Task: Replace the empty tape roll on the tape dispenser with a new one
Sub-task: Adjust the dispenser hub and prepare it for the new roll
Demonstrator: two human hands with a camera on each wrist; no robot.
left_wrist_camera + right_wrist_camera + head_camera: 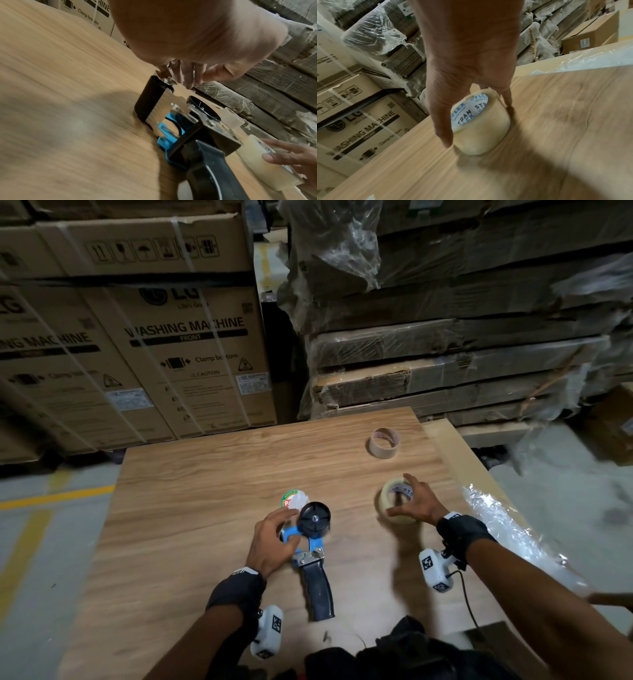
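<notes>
The right hand [416, 503] has its grip pinched round the new tape roll [481, 127], core tilted upward; the left hand [274, 541] rests open on the tape dispenser [313, 553], handle pointing back towards the person

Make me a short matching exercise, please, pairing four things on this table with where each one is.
Things:
1. new tape roll
2. empty core
3. tape dispenser
4. plastic wrap

Places:
A. under the left hand
B. alone at the far side
C. along the right table edge
D. gripped by the right hand

Pairs: 1-D, 2-B, 3-A, 4-C
</notes>
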